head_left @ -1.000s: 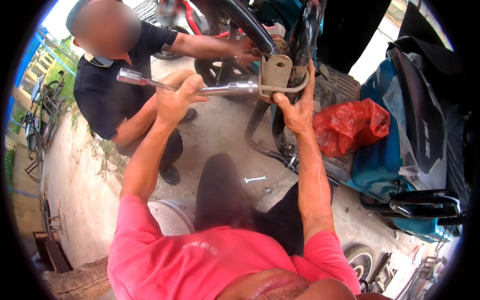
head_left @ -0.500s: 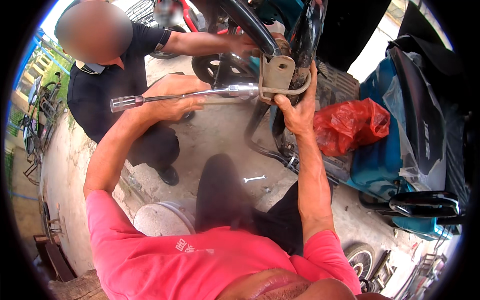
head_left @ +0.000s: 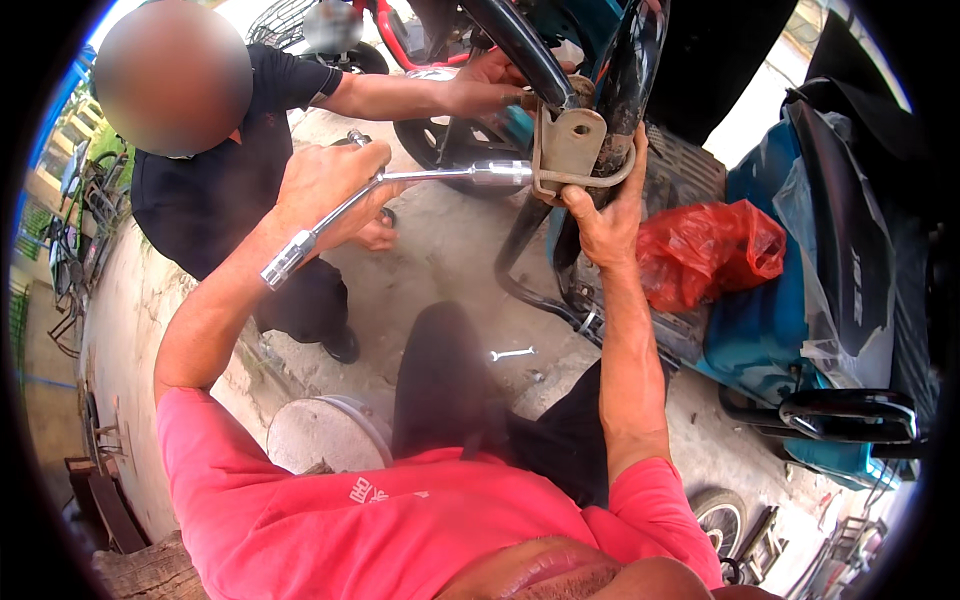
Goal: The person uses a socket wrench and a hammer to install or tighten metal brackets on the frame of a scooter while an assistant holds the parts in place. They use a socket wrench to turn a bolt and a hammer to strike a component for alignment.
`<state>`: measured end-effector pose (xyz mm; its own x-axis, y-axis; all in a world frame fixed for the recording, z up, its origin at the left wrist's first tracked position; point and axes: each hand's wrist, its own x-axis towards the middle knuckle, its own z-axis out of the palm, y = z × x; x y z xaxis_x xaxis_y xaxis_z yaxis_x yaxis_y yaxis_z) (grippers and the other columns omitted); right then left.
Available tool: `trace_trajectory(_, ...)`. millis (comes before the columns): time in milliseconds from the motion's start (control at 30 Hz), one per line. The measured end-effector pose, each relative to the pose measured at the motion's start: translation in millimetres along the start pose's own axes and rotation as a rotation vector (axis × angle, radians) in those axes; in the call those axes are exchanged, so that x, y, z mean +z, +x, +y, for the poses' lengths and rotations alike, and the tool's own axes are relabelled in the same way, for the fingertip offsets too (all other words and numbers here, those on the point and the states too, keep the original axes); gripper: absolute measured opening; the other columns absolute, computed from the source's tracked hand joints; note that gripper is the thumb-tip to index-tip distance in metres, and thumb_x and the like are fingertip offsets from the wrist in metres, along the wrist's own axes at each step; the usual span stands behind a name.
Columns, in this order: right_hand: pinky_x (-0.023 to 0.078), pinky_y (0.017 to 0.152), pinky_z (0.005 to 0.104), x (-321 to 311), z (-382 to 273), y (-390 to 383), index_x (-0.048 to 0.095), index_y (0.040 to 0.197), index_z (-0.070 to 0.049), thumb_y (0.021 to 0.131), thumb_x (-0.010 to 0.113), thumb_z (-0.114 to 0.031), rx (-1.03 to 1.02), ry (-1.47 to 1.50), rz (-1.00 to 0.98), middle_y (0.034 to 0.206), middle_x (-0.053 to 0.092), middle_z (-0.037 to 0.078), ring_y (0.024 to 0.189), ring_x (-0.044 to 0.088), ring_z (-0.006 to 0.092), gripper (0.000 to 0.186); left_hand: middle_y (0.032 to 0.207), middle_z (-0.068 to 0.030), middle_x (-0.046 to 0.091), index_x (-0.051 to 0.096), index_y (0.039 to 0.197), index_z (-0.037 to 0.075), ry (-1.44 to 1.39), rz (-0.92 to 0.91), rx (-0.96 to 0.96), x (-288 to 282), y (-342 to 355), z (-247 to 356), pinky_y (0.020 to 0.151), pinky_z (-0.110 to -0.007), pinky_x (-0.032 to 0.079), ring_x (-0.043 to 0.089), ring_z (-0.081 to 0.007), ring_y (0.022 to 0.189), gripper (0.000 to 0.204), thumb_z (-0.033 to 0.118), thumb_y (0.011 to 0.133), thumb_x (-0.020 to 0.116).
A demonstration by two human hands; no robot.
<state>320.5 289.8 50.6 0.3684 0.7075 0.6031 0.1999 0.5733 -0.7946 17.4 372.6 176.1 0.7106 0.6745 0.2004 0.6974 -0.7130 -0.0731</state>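
Observation:
My left hand (head_left: 325, 190) is closed around a three-armed chrome socket wrench (head_left: 440, 174). One socket of it points right and meets the side of a worn metal bracket (head_left: 570, 145); the fastener there is hidden. A U-shaped bolt (head_left: 618, 178) loops from the bracket around a thick black frame tube (head_left: 630, 75). With its thumb at the bracket's lower edge and fingers behind the tube, my right hand (head_left: 607, 232) grips the bracket. Across from me, a co-worker's hand (head_left: 488, 85) touches the far side of the frame, while the other hand (head_left: 375, 232) hangs low.
A small open-end wrench (head_left: 513, 353) lies on the concrete. At right, a red plastic bag (head_left: 700, 250) rests by a teal vehicle body (head_left: 755, 330) and its plastic-wrapped black seat (head_left: 845, 230). A round pale lid or stool (head_left: 325, 435) stands beside my leg.
The wrench has rotated in my left hand: its free arm swung from pointing left to lower left, and another arm's end now shows above my fist. The co-worker's lower hand has come into view.

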Motion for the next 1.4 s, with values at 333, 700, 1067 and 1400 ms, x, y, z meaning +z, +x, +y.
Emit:
trace_trajectory(333, 0.038, 0.117, 0.0420, -1, 9, 0, 0.014, 0.164, -0.001, 0.074, 0.088, -0.034, -0.012, 0.000, -0.013, 0.153, 0.043, 0.025, 0.140, 0.048, 0.0334, 0.120, 0.115, -0.0217, 0.066, 0.059, 0.128, -0.002, -1.788, -0.177, -0.418, 5, -18, -13, 0.093, -0.041, 0.053, 0.066, -0.0287, 0.104, 0.051, 0.031, 0.091, 0.070)
trace_trajectory(700, 0.038, 0.117, 0.0419, -2, 8, 1, 0.014, 0.164, -0.001, 0.075, 0.087, -0.033, -0.029, 0.006, -0.017, 0.153, 0.043, 0.025, 0.139, 0.048, 0.0327, 0.119, 0.145, -0.0243, 0.048, 0.045, 0.130, -0.001, -0.955, 0.434, 0.207, 66, -18, -14, 0.105, -0.040, 0.048, 0.058, -0.0287, 0.129, 0.044, -0.010, 0.089, 0.060)
trace_trajectory(1067, 0.037, 0.118, 0.0427, -3, 12, 3, 0.017, 0.163, 0.000, 0.073, 0.087, -0.036, -0.039, 0.008, -0.019, 0.154, 0.042, 0.026, 0.140, 0.047, 0.0340, 0.120, 0.118, -0.0287, 0.067, 0.042, 0.126, -0.004, -1.633, 0.405, -0.350, 23, -16, 28, 0.053, -0.022, 0.052, 0.071, -0.0188, 0.074, 0.032, 0.012, 0.103, 0.057)
trace_trajectory(1400, 0.038, 0.117, 0.0420, -2, 14, 4, 0.019, 0.162, 0.001, 0.075, 0.086, -0.034, -0.073, -0.020, -0.011, 0.154, 0.043, 0.024, 0.139, 0.048, 0.0333, 0.116, 0.081, -0.0160, 0.070, 0.053, 0.116, -0.001, -1.372, 0.931, 0.007, 73, 10, 32, 0.048, -0.022, 0.038, 0.045, -0.0069, 0.052, 0.021, 0.012, 0.100, 0.058)
